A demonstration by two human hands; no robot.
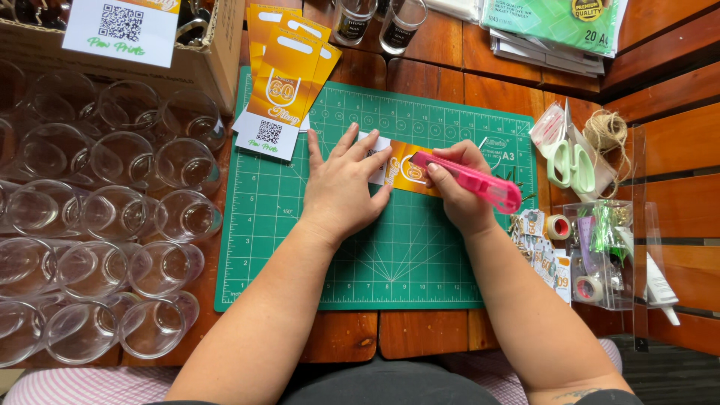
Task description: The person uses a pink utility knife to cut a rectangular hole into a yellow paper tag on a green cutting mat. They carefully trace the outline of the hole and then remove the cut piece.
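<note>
My left hand [343, 184] lies flat, fingers spread, pressing an orange and white paper tag [405, 169] onto a green cutting mat [277, 225]. My right hand [461, 191] grips a pink utility knife [472, 182], whose tip rests on the tag's orange part near my left fingertips. A small stack of the same orange tags [285, 82] lies fanned at the mat's upper left corner.
Many clear glass cups [112, 225] lie on their sides left of the mat, below a cardboard box [202, 64]. On the right sit light green scissors [568, 165], a ball of twine [604, 131], tape rolls [559, 226] and a clear organiser [604, 259]. Paper packs [555, 30] lie at the back.
</note>
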